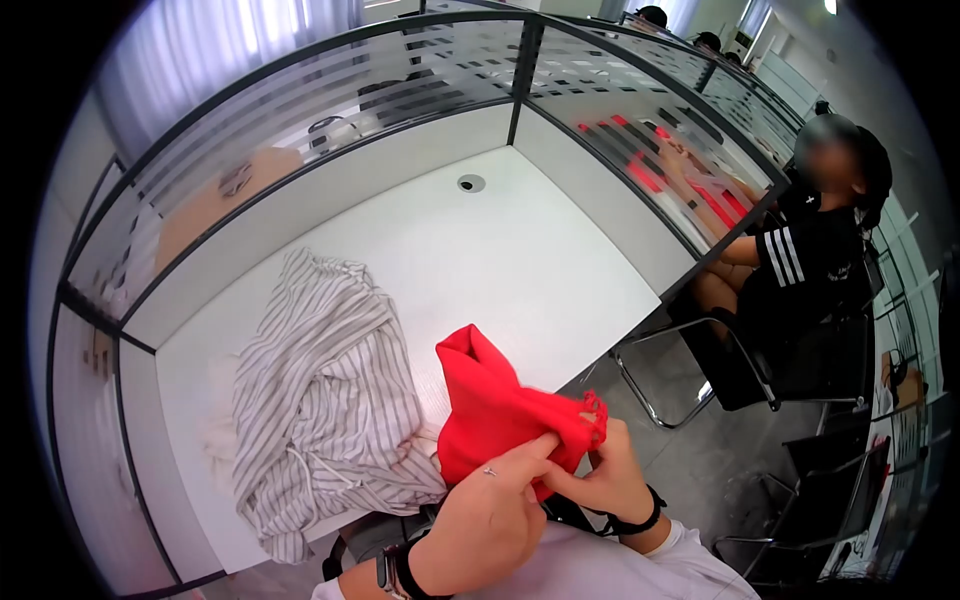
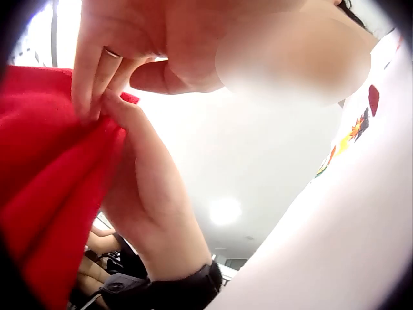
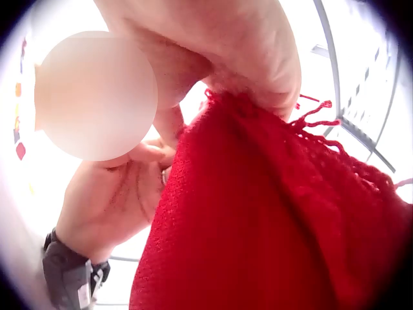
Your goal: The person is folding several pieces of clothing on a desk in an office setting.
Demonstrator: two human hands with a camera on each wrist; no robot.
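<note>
A red scarf (image 1: 490, 410) with a knotted fringe (image 1: 594, 415) is held up over the front edge of the desk. My left hand (image 1: 490, 520), wearing a ring, pinches its near side. From the right, my right hand (image 1: 612, 480) grips the cloth beside the fringe, its thumb close to my left fingers. Seen from the left wrist, both hands meet at the gathered edge of the scarf (image 2: 58, 161). In the right wrist view the cloth (image 3: 226, 213) hangs down from my right hand (image 3: 226, 45) and hides part of those fingers.
A crumpled striped garment (image 1: 340, 400) with a white drawstring lies on the white desk (image 1: 520, 260), left of the scarf. Partition panels (image 1: 330, 120) enclose the desk's far sides. Beyond the right panel a person in black (image 1: 810, 260) sits on a chair (image 1: 750, 375).
</note>
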